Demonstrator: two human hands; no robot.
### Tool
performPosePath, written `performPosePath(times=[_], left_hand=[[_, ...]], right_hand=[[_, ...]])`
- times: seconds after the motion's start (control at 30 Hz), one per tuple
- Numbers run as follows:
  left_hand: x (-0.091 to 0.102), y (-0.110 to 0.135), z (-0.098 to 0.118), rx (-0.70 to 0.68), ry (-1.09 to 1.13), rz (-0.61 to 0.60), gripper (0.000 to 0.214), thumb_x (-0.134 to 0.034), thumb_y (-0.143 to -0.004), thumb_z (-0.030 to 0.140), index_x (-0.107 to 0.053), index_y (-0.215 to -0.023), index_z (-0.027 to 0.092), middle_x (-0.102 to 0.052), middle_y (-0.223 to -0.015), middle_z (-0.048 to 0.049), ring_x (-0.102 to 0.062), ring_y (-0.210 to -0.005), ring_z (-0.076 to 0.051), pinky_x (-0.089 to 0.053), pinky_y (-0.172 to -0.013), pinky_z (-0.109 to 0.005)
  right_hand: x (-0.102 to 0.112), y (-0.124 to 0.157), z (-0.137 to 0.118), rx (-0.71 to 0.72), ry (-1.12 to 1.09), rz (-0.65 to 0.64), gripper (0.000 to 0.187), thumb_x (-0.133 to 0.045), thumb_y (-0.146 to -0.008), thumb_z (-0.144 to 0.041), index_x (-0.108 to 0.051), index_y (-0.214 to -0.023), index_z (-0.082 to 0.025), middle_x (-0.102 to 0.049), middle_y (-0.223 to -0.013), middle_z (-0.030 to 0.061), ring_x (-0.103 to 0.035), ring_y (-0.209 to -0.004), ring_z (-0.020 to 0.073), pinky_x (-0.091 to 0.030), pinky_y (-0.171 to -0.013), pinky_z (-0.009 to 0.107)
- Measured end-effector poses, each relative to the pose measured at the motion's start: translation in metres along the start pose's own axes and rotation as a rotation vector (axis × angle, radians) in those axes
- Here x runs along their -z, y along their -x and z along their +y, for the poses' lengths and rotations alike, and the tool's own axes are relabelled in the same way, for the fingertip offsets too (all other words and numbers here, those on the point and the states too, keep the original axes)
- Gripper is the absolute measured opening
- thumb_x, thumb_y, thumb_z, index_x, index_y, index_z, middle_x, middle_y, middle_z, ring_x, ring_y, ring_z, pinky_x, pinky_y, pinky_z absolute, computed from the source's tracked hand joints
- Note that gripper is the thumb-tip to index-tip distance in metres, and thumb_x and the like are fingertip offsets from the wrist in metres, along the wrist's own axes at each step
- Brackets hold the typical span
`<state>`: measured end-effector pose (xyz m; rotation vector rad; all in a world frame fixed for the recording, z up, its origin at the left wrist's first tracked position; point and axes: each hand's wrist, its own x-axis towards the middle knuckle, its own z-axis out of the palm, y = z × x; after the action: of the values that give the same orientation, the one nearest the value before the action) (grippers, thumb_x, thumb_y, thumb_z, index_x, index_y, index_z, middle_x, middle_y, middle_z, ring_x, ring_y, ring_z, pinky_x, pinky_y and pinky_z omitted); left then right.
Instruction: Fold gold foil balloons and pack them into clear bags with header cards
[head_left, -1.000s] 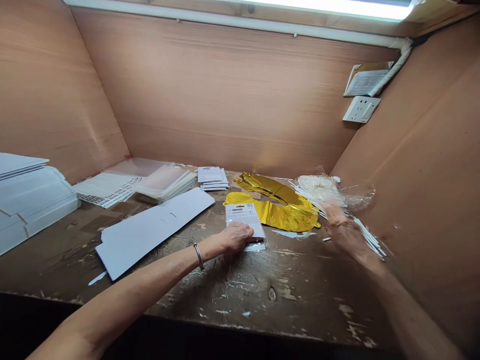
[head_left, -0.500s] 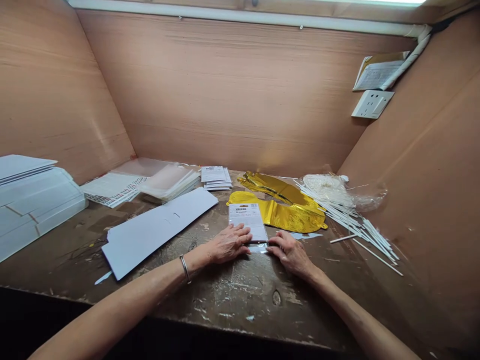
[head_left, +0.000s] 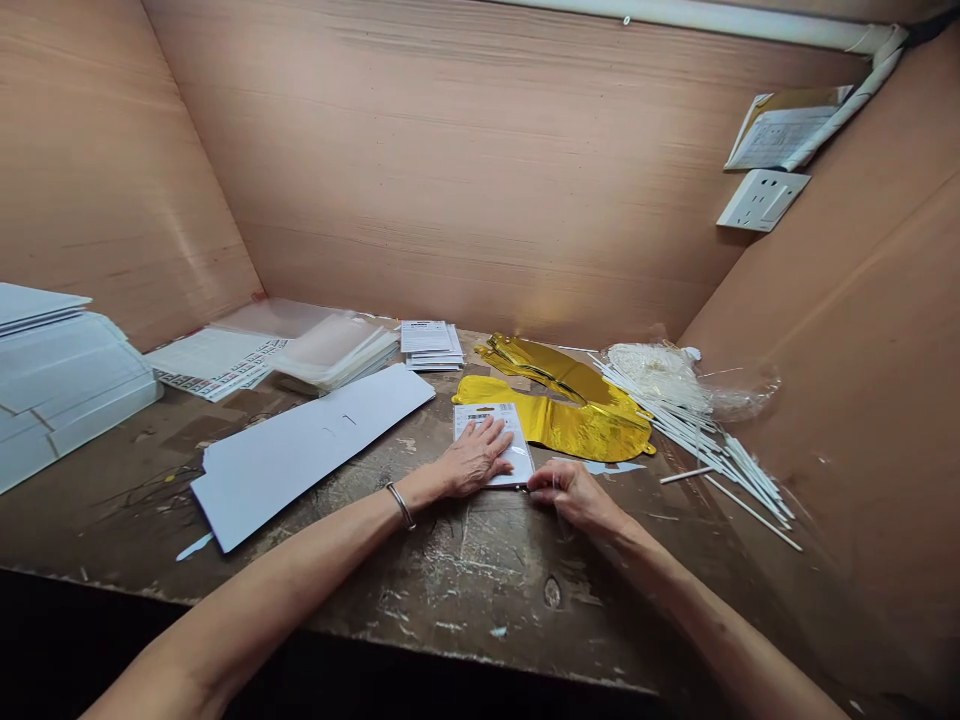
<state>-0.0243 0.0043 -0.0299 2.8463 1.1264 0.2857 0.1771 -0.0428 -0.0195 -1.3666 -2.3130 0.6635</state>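
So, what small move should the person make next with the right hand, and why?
Probably the right hand should fold the clear plastic flap over the white printed card. The left hand lies flat on the card, pinning it to the wooden workbench, and the right fingertips are at that edge.

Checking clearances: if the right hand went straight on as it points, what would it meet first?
The right hand would likely meet the white card packet at its fingertips, then the left hand, though depth is unclear.
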Motion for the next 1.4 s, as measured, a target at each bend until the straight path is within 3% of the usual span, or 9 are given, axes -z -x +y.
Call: performPosePath(times=[0.13, 0.27, 0.37, 0.53, 0.63, 0.73, 0.97, 1.1, 1.4], left_hand=[[-0.012, -0.002, -0.002, 0.014, -0.01, -0.061, 0.053, -0.018, -0.087, 0.046, -0.025, -0.129, 0.015, -0.021, -0.138, -0.0143, -0.011, -0.128, -0.025, -0.011, -0.1, -0.044], [-0.012, 0.0, -0.002, 0.008, -0.024, -0.066, 0.054, -0.017, -0.087, 0.047, -0.025, -0.129, 0.015, -0.021, -0.138, -0.0144, -0.011, -0.128, -0.025, -0.01, -0.1, -0.043], [-0.012, 0.0, -0.001, 0.013, -0.034, -0.063, 0.054, -0.017, -0.086, 0.047, -0.026, -0.129, 0.015, -0.02, -0.138, -0.0145, -0.011, -0.128, -0.025, -0.01, -0.1, -0.043], [-0.013, -0.001, -0.001, 0.015, -0.051, -0.06, 0.054, -0.015, -0.086, 0.047, -0.026, -0.129, 0.015, -0.021, -0.138, -0.0143, -0.011, -0.128, -0.025, -0.01, -0.1, -0.043], [-0.012, -0.001, 0.0, 0.02, -0.055, -0.062, 0.054, -0.014, -0.087, 0.046, -0.025, -0.129, 0.015, -0.02, -0.138, -0.0143, -0.011, -0.128, -0.025, -0.01, -0.1, -0.043], [-0.011, 0.0, 0.001, 0.018, -0.056, -0.068, 0.054, -0.015, -0.087, 0.046, -0.025, -0.13, 0.015, -0.019, -0.139, -0.014, -0.009, -0.128, -0.024, -0.01, -0.1, -0.043], [-0.014, -0.001, 0.0, 0.03, -0.057, -0.065, 0.053, -0.016, -0.087, 0.046, -0.024, -0.13, 0.015, -0.02, -0.138, -0.0136, -0.011, -0.128, -0.025, -0.01, -0.1, -0.043], [-0.012, -0.001, 0.001, 0.034, -0.063, -0.072, 0.054, -0.016, -0.087, 0.046, -0.025, -0.13, 0.015, -0.02, -0.138, -0.0137, -0.011, -0.128, -0.025, -0.011, -0.1, -0.043], [-0.013, -0.001, 0.0, 0.026, -0.076, -0.058, 0.054, -0.016, -0.086, 0.047, -0.025, -0.13, 0.015, -0.02, -0.138, -0.0136, -0.01, -0.128, -0.023, -0.009, -0.1, -0.042]], right_hand=[[-0.007, 0.008, 0.0, 0.249, 0.404, 0.028, 0.021, -0.037, -0.079, -0.01, -0.058, -0.077, -0.013, -0.055, -0.074, 0.0071, -0.047, -0.07, 0.0149, -0.036, -0.063, 0.025], [-0.016, 0.014, 0.004, 0.28, 0.583, 0.09, 0.018, -0.037, -0.081, -0.013, -0.052, -0.072, -0.012, -0.052, -0.072, 0.0082, -0.044, -0.068, 0.0162, -0.034, -0.063, 0.028], [-0.016, 0.019, 0.006, 0.208, 0.461, 0.127, 0.016, -0.037, -0.082, -0.015, -0.049, -0.072, -0.013, -0.051, -0.071, 0.0064, -0.045, -0.066, 0.015, -0.035, -0.061, 0.026], [-0.009, 0.022, 0.003, 0.165, 0.228, 0.32, 0.013, -0.04, -0.082, -0.017, -0.053, -0.082, -0.015, -0.053, -0.081, 0.007, -0.049, -0.074, 0.0158, -0.039, -0.066, 0.028], [-0.009, 0.019, 0.001, 0.213, 0.093, 0.243, 0.02, -0.051, -0.077, -0.018, -0.053, -0.097, -0.018, -0.057, -0.086, 0.0058, -0.051, -0.082, 0.0169, -0.04, -0.072, 0.03], [-0.012, 0.016, 0.001, 0.174, 0.035, 0.169, 0.021, -0.054, -0.074, -0.016, -0.056, -0.094, -0.019, -0.059, -0.077, 0.0032, -0.051, -0.076, 0.0159, -0.041, -0.068, 0.028], [-0.023, 0.014, -0.002, 0.098, 0.129, 0.164, 0.01, -0.046, -0.073, -0.008, -0.05, -0.078, -0.016, -0.053, -0.074, 0.0035, -0.046, -0.071, 0.0148, -0.038, -0.065, 0.026], [-0.028, 0.015, -0.006, 0.079, 0.142, 0.19, 0.013, -0.04, -0.072, -0.005, -0.045, -0.075, -0.016, -0.05, -0.073, 0.0032, -0.043, -0.069, 0.0143, -0.035, -0.063, 0.025], [-0.02, 0.013, -0.01, -0.001, 0.029, 0.166, 0.013, -0.04, -0.068, -0.007, -0.044, -0.073, -0.018, -0.05, -0.071, 0.0017, -0.045, -0.066, 0.0137, -0.035, -0.06, 0.024]])
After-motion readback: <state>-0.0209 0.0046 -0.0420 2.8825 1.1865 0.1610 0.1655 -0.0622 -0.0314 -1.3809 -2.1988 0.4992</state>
